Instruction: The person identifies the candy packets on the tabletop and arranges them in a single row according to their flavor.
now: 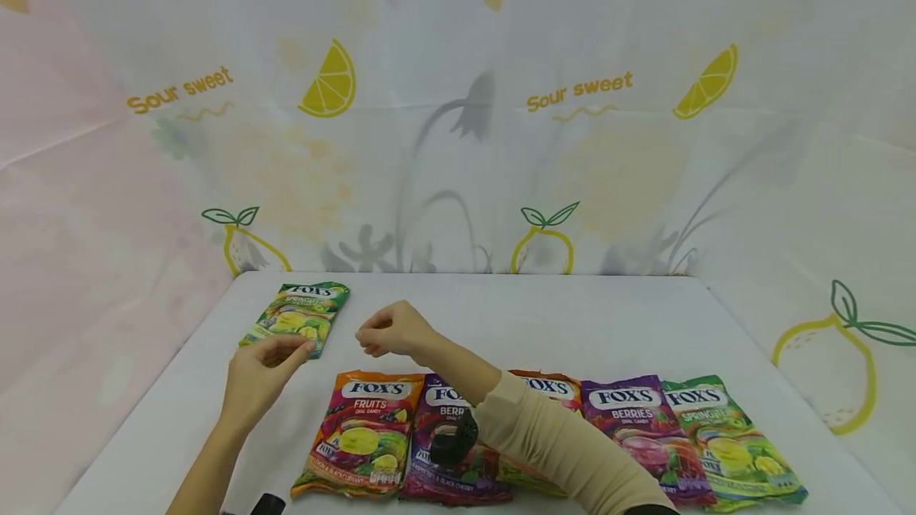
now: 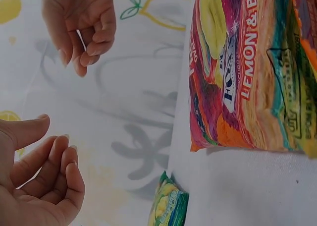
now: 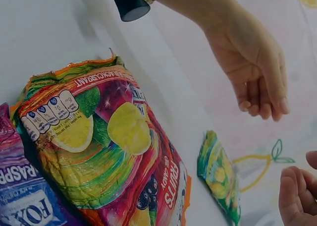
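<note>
A green candy bag point(image 1: 304, 310) lies by itself at the table's far left. My left hand point(image 1: 261, 380) is raised near its lower edge, fingers loosely bent, with a gap between thumb and fingertips in the left wrist view. To the right of that bag, my right hand point(image 1: 397, 331) hovers with relaxed fingers and holds nothing. Below the hands lies an orange fruits candy bag point(image 1: 361, 435), seen close up in both wrist views. The right forearm partly hides a purple berries bag point(image 1: 447, 475) and another orange bag point(image 1: 554, 388).
Farther right in the front row are a second purple berries bag point(image 1: 644, 435) and a second green bag point(image 1: 737, 443), slightly overlapping. The white table point(image 1: 572, 316) ends at a lemon-patterned cloth backdrop point(image 1: 429, 141) behind and on both sides.
</note>
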A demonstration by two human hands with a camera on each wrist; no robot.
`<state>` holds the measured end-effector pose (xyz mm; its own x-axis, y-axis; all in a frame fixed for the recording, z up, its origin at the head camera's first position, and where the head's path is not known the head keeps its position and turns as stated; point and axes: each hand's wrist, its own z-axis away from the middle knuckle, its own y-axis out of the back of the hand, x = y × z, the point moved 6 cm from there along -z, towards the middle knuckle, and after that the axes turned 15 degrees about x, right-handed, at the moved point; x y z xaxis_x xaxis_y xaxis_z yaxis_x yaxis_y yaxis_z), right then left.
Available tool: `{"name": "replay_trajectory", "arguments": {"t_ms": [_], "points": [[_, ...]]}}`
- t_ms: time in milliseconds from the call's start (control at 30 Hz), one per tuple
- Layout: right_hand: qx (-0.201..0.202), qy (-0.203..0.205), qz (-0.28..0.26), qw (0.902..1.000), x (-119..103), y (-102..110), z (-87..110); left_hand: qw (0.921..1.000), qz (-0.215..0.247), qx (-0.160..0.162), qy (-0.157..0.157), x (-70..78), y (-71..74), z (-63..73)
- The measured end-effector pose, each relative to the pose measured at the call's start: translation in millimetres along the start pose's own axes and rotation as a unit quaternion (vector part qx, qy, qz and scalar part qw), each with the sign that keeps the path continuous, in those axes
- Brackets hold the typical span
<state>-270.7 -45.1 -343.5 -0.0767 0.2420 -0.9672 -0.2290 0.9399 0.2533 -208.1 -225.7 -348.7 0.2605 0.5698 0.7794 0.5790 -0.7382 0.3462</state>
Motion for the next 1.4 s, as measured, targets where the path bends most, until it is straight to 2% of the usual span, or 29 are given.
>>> {"name": "replay_trajectory", "arguments": {"t_ms": [433, 700, 1400], "points": [[-0.002, 0.008, 0.02, 0.9998, -2.9, 11.2, 8.5, 0.9994, 0.029, -0.019, 0.001, 10.8, -8.5, 7.4], [-0.001, 0.016, 0.018, 0.9997, 0.1, 20.5, 9.2, 0.9983, 0.046, -0.031, -0.019, 19.6, -16.3, 10.0], [0.022, 0.006, 0.033, 0.9992, 7.0, 42.2, 12.1, 0.9947, 0.072, -0.061, -0.041, 32.6, -41.0, 16.6]]}}
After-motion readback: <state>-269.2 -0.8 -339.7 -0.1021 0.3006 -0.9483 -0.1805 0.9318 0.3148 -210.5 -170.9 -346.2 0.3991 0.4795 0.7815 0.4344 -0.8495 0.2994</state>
